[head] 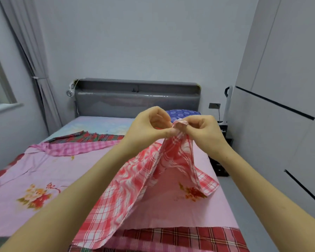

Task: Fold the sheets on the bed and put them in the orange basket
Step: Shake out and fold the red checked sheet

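A red-and-white checked sheet (135,188) hangs lifted above the bed, draping down to the mattress. My left hand (151,126) and my right hand (200,130) meet at its top edge and both pinch the bunched fabric there, fingers curled. Under it lies a pink flowered sheet (44,179) spread across the bed. A pink checked sheet (75,148) and a red-green plaid sheet (84,137) lie crumpled farther back on the left. A dark red plaid sheet (185,235) lies along the near edge. No orange basket is in view.
The bed has a grey headboard (136,99) and a blue patterned pillow (182,113) at the far end. White wardrobe doors (280,124) stand on the right, a black nightstand (222,155) beside the bed. Curtain (35,70) and window at left.
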A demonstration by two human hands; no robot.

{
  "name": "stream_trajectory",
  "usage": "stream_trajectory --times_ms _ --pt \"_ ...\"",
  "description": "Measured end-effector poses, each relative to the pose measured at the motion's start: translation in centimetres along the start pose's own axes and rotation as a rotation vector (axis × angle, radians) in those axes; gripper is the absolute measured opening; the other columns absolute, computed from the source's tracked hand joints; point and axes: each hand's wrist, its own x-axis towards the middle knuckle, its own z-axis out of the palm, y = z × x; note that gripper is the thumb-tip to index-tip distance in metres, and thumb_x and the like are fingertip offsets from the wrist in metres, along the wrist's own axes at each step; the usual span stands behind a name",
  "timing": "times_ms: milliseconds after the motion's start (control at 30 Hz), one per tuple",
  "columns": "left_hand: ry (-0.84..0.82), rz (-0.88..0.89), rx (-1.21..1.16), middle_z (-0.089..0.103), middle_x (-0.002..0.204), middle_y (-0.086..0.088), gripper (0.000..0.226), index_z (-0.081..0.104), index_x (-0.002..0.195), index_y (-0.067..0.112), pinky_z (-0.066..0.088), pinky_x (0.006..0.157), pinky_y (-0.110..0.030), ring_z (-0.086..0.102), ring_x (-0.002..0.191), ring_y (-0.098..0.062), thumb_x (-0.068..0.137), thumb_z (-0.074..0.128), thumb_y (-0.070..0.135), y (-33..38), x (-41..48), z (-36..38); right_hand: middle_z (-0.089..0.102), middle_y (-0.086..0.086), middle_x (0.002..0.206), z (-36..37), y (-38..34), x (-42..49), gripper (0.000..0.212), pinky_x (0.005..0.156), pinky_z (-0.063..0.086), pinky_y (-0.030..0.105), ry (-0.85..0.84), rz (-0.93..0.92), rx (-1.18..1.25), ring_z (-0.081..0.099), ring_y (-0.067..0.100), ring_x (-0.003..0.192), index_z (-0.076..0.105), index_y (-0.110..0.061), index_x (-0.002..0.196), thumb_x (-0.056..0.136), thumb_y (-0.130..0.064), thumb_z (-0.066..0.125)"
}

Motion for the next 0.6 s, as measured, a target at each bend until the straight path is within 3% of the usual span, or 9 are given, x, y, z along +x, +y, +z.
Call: stream_trajectory --times_ms 100,200,433,600 --pt "0.100 0.014 -0.076 0.067 0.075 -0.003 0.016 0.060 0.083 0.006 0.057 0.072 -0.032 0.065 0.069 -0.013 0.077 0.074 0.004 -1.1 -0.9 -0.1 0.069 0.024 0.077 -0.7 -1.2 2.2 0.019 0.066 0.052 0.053 0.051 0.008 0.073 0.065 0.033 0.066 0.072 0.000 0.080 0.090 -0.014 0.063" --pt "0.222 0.062 0.033 0.068 0.074 -0.007 0.010 0.060 0.084 0.004 0.057 0.074 -0.038 0.066 0.069 -0.020 0.081 0.069 0.001 -2.2 -1.1 -0.1 0.066 0.030 0.076 -1.1 -2.6 4.1 0.022 0.062 0.051 0.053 0.080 -0.036 0.057 0.059 0.025 0.064 0.071 -0.001 0.075 0.089 -0.017 0.065" --pt "0.367 0.189 0.176 0.065 0.073 0.004 0.013 0.060 0.080 0.010 0.053 0.064 -0.023 0.062 0.069 -0.009 0.079 0.071 0.004 -2.6 -1.1 0.7 0.064 0.031 0.074 -1.1 -4.7 6.3 0.033 0.061 0.051 0.057 0.112 -0.084 0.091 0.059 0.030 0.061 0.065 0.008 0.074 0.090 -0.021 0.064" --pt "0.469 0.301 0.361 0.060 0.067 0.002 0.013 0.058 0.071 0.011 0.047 0.057 -0.032 0.054 0.062 -0.012 0.079 0.068 0.008 -4.0 -1.4 0.9 0.063 0.034 0.074 -1.2 -6.0 6.3 0.036 0.059 0.049 0.057 0.126 -0.102 0.135 0.057 0.030 0.064 0.063 0.017 0.080 0.090 -0.018 0.064"
